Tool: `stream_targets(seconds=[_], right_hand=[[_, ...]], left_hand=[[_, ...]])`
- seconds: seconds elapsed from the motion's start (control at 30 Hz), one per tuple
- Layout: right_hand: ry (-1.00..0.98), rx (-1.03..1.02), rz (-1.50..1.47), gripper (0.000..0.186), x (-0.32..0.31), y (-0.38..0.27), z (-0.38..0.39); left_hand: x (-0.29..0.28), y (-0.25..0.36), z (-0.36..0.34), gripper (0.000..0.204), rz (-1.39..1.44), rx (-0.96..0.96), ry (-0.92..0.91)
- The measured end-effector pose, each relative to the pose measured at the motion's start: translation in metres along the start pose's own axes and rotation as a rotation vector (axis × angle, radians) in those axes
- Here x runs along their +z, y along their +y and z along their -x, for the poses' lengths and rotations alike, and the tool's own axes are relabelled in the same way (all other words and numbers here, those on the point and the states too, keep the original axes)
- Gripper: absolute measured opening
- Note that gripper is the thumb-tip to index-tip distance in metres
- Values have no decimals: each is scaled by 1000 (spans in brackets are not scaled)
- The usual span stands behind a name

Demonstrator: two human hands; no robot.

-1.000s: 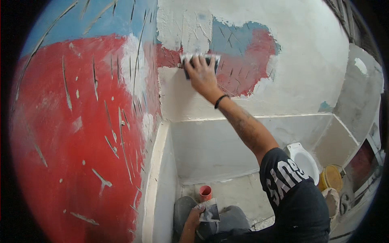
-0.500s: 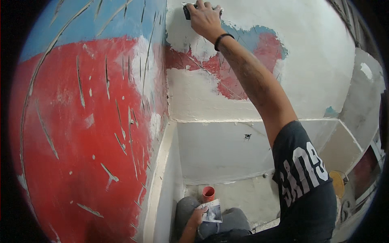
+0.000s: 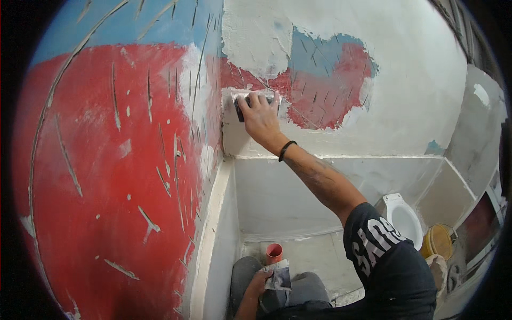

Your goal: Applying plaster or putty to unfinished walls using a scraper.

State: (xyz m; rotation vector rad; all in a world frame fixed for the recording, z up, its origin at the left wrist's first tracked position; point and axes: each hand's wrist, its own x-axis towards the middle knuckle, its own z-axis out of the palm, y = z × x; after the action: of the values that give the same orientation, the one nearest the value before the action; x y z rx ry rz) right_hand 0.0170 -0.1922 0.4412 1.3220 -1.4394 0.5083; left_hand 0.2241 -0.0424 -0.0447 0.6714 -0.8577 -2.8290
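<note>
My right hand (image 3: 260, 118) is closed over the dark handle of a plastering trowel (image 3: 239, 110), pressing it to the facing wall (image 3: 330, 136) near the corner. White putty lines the blade's upper edge; my fingers hide much of the tool. Just above and to its right lies an uncoated patch (image 3: 330, 88) of red and blue paint with scored cuts, ringed by white putty. Low down, above my lap, my left hand (image 3: 258, 281) grips a flat metal plate (image 3: 278, 276) smeared with white putty.
At left stands a red and blue wall (image 3: 106, 160) with many gouged lines. A pale ledge (image 3: 210, 224) runs below the corner. On the floor are a red-orange cup (image 3: 274, 252), a white toilet bowl (image 3: 404, 218) and a yellow bucket (image 3: 440, 241) at right.
My right hand and the trowel have come down the facing wall from the top to below the painted patch. My left hand has barely moved.
</note>
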Motion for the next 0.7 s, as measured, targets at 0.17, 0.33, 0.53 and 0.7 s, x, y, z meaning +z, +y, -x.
stream_targets(seconds=[0.17,0.33,0.53,0.7], right_hand=[[263,21,91,34,-60,32,-100],[260,56,296,26,-48,56,-189],[418,-21,297,30,21,48,-139],[171,-31,41,31,15,-34,-50]], left_hand=[[17,11,7,25,51,27,-109],[24,10,7,24,44,37,-15],[6,-7,-8,22,36,-35,36],[-117,-75,-47,19,-589,568,44]])
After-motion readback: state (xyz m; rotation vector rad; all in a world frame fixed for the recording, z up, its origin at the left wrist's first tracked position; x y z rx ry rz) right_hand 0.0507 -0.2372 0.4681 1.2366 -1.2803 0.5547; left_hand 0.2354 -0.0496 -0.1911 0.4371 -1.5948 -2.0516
